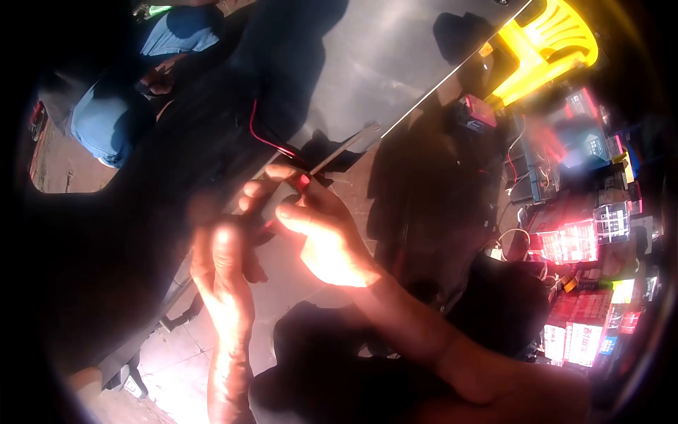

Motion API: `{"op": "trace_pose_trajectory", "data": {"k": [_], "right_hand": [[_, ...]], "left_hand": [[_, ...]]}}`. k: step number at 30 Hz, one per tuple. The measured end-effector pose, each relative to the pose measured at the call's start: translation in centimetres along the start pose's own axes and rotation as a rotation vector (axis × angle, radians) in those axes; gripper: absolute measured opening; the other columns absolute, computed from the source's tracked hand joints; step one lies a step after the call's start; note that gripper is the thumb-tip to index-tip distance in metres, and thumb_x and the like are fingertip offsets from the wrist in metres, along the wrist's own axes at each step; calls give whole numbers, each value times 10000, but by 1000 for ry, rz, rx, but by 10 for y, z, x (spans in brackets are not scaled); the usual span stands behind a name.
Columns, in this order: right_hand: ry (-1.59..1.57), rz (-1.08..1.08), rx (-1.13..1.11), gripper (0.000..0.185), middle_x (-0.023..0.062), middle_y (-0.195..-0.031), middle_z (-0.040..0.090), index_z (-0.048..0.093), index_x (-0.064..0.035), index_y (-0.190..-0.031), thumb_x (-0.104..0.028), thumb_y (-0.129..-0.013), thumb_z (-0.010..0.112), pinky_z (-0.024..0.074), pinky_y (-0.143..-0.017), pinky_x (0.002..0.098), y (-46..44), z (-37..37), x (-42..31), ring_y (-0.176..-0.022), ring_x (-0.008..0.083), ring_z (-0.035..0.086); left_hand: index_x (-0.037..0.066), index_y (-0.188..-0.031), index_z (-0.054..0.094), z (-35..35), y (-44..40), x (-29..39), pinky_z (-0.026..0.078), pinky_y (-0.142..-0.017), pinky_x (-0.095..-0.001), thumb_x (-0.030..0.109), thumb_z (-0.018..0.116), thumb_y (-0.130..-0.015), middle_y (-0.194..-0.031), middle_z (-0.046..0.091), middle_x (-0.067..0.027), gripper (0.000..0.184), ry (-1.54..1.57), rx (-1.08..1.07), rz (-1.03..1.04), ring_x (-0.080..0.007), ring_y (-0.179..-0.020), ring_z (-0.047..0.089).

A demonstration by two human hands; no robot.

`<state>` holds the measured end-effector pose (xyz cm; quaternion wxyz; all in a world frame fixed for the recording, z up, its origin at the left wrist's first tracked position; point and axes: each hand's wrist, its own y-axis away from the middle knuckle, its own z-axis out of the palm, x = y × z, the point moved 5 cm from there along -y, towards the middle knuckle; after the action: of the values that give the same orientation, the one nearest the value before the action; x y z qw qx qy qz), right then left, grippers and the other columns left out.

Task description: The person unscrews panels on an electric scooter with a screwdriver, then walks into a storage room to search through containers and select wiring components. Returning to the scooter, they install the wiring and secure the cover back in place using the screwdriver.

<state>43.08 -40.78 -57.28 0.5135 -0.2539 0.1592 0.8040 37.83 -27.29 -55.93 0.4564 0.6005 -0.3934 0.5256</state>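
My right hand (325,237) is closed, thumb and fingers pinched round a thin metal tool (339,155) that slants up and to the right. A small red piece (304,181) shows at its fingertips. Beside it on the left, my left hand (226,275) is bent, its fingers curled against something dark and partly blurred that I cannot make out. A thin red wire (255,127) curves over the dark surface just above both hands, and its lower end runs in near the right fingertips.
A shiny grey surface (367,56) lies at the top. The yellow plastic chair (558,42) is at the upper right, with stacked boxes (579,244) and cables below it. At the upper left are a person's blue-clad legs (106,127). Tiled floor (176,360) shows at the lower left.
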Motion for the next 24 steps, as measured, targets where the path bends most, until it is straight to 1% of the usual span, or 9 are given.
{"op": "trace_pose_trajectory", "data": {"k": [2,3,8,12,13,16,18,19,24], "right_hand": [[45,-3,149,313,86,-1073,632,551,-28,-1217,-109,-928,638,517,-848,290,4,2,1,-1001,162,624],[136,-13,172,288,79,-1035,641,567,-27,-1184,-117,-923,649,528,-810,280,4,-2,0,-953,157,639],[369,169,271,279,58,-895,660,606,-31,-1039,-256,-902,699,536,-624,252,-2,-11,1,-732,138,657],[15,74,117,379,64,-1157,625,530,-82,-1263,-205,-929,658,484,-909,306,3,2,4,-1038,149,610],[-85,20,90,409,63,-1213,613,510,-93,-1311,-182,-936,647,466,-970,321,7,7,4,-1101,153,594],[-71,5,114,418,67,-1196,624,493,-100,-1330,-135,-939,638,492,-940,318,8,4,6,-1078,160,611],[31,36,254,393,76,-1062,635,523,-53,-1206,-215,-898,706,532,-824,293,11,6,6,-948,141,642],[103,77,289,398,75,-1024,632,529,-43,-1165,-246,-884,724,537,-791,286,11,4,4,-911,135,646],[317,96,301,484,71,-947,606,510,-23,-1128,-343,-856,748,532,-770,289,3,0,2,-882,134,639]], "left_hand": [[-19,-1404,379,2,11,6,488,-867,-337,374,573,-983,-1165,546,-175,608,-287,95,555,-217,-968,580],[-10,-1488,223,4,16,3,350,-1062,-406,298,604,-971,-1375,367,-182,712,-215,-32,504,-282,-1222,445],[-21,-1418,326,3,9,-2,463,-909,-340,207,574,-989,-1247,471,-142,545,-555,69,756,-211,-1044,546],[2,-1193,523,1,6,3,436,-526,-203,278,568,-1003,-912,581,-43,338,-236,177,466,-68,-634,529],[32,-1039,573,2,3,7,254,-396,-163,344,573,-999,-726,546,13,314,-123,206,332,-5,-508,416],[25,-1181,544,3,2,23,411,-520,-219,403,596,-976,-859,577,-35,433,-163,67,269,-76,-637,519],[14,-1319,441,-1,15,29,498,-743,-302,433,651,-932,-1136,532,-112,608,-432,43,671,-190,-949,582],[3,-1397,338,-4,21,20,473,-902,-363,440,706,-887,-1303,418,-150,766,-308,-114,500,-274,-1205,483],[-20,-1219,539,-8,20,13,447,-601,-232,420,596,-959,-950,580,-100,514,-562,11,589,-124,-721,581]]}}
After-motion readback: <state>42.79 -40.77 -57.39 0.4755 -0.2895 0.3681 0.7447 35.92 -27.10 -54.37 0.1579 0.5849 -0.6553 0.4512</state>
